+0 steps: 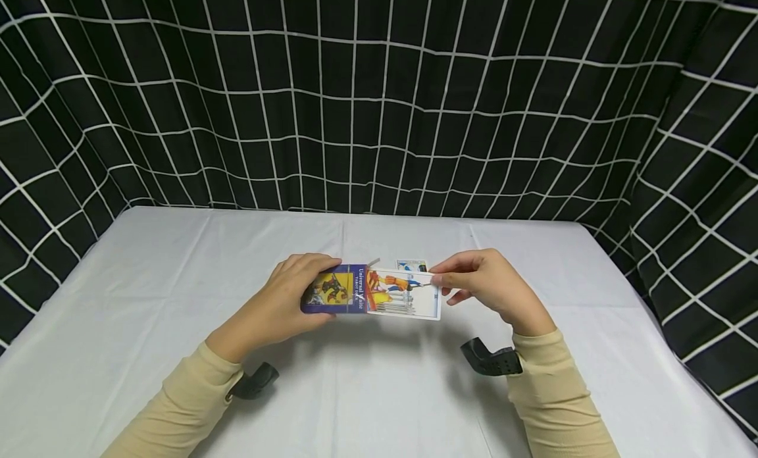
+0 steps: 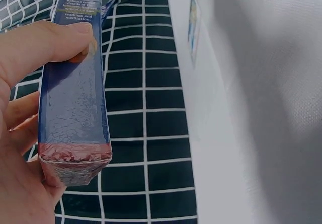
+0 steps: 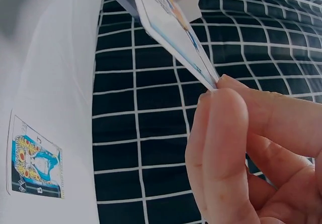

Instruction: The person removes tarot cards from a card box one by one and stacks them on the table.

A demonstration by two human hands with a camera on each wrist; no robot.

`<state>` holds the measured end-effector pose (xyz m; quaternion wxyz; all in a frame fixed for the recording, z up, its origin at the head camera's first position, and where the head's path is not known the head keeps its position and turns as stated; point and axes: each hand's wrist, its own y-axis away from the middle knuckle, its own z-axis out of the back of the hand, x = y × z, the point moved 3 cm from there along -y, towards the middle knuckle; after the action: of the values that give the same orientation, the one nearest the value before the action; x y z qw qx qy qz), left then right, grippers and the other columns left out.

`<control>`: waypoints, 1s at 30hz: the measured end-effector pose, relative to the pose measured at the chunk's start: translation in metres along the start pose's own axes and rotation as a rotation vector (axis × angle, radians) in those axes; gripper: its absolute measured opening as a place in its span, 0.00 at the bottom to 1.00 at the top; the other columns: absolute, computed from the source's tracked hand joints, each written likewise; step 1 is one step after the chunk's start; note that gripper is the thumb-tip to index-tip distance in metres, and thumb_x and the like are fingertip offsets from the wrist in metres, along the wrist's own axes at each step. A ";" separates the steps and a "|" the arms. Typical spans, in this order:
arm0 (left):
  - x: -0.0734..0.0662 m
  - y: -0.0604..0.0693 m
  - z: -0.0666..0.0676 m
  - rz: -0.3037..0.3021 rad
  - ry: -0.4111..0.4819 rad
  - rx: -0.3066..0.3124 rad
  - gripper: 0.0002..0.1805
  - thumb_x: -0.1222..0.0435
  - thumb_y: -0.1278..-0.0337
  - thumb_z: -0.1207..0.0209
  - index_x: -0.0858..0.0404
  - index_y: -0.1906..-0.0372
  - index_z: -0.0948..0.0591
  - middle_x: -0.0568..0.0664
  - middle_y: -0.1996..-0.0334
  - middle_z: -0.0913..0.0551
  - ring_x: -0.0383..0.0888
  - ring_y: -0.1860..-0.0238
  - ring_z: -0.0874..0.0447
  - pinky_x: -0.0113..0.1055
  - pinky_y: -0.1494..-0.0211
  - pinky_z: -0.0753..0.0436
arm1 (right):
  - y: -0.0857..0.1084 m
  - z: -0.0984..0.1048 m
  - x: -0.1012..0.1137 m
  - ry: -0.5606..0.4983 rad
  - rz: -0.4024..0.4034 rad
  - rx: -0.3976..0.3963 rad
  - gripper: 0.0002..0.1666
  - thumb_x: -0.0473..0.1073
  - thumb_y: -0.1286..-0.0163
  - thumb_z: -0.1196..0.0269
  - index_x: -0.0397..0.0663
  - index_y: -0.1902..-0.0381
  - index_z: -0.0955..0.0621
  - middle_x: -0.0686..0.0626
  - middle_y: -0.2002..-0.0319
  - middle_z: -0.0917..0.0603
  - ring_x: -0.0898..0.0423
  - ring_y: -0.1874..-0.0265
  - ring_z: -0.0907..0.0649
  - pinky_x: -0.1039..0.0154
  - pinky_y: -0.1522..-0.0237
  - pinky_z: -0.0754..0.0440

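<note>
My left hand (image 1: 281, 306) grips a blue tarot card box (image 1: 333, 290) above the table, its thumb along a narrow side of the box (image 2: 75, 108) in the left wrist view. Out of the box's right end juts a white-bordered tarot card (image 1: 408, 297) with a colourful picture. At its far right corner, my right hand (image 1: 488, 283) pinches it between thumb and fingers; the right wrist view shows the pinched edge of the card (image 3: 176, 40). Whether more cards are inside the box is hidden. Behind the held card, another tarot card (image 1: 411, 265) lies on the table, partly covered from the head view.
A white cloth covers the table (image 1: 177, 260). Black curtain (image 1: 367, 116) with a white grid stands behind it and along the sides. Each wrist carries a black camera mount, one on the left (image 1: 254, 381) and one on the right (image 1: 490, 358).
</note>
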<state>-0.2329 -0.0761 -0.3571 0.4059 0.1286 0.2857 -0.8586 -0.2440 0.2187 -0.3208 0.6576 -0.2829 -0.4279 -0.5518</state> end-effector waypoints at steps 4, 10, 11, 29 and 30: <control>0.000 0.000 0.000 0.008 0.001 0.005 0.40 0.62 0.55 0.26 0.62 0.33 0.28 0.55 0.36 0.24 0.53 0.35 0.30 0.54 0.32 0.32 | 0.001 0.001 0.001 -0.010 0.002 0.008 0.17 0.35 0.35 0.34 0.27 0.52 0.17 0.52 0.69 0.12 0.59 0.71 0.15 0.63 0.65 0.13; 0.000 0.000 0.001 0.009 0.001 0.007 0.40 0.62 0.55 0.26 0.62 0.33 0.28 0.54 0.36 0.24 0.53 0.36 0.29 0.54 0.32 0.32 | 0.001 0.002 -0.001 -0.005 0.007 0.014 0.17 0.35 0.35 0.34 0.26 0.52 0.17 0.49 0.67 0.12 0.60 0.72 0.14 0.62 0.63 0.13; 0.000 0.000 0.001 0.007 0.000 0.006 0.40 0.62 0.55 0.26 0.62 0.33 0.28 0.54 0.36 0.24 0.53 0.37 0.29 0.54 0.32 0.32 | 0.002 0.003 -0.001 -0.004 0.009 0.015 0.17 0.35 0.35 0.35 0.26 0.52 0.17 0.49 0.67 0.12 0.60 0.72 0.14 0.62 0.63 0.12; 0.001 0.000 0.001 0.006 0.000 0.002 0.40 0.62 0.55 0.26 0.62 0.33 0.28 0.54 0.36 0.24 0.53 0.37 0.29 0.54 0.33 0.32 | 0.003 0.005 -0.001 0.001 0.000 0.037 0.18 0.35 0.36 0.35 0.25 0.52 0.17 0.52 0.71 0.13 0.61 0.71 0.16 0.63 0.63 0.13; 0.001 0.000 0.001 0.006 0.000 0.001 0.40 0.62 0.55 0.26 0.62 0.33 0.28 0.54 0.36 0.24 0.53 0.37 0.29 0.54 0.33 0.32 | 0.003 0.005 -0.001 -0.003 0.000 0.042 0.18 0.34 0.36 0.35 0.25 0.52 0.18 0.52 0.71 0.13 0.61 0.71 0.16 0.63 0.63 0.13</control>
<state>-0.2336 -0.0773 -0.3567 0.4082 0.1297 0.2848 -0.8576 -0.2429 0.2242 -0.3193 0.6628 -0.2700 -0.4403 -0.5422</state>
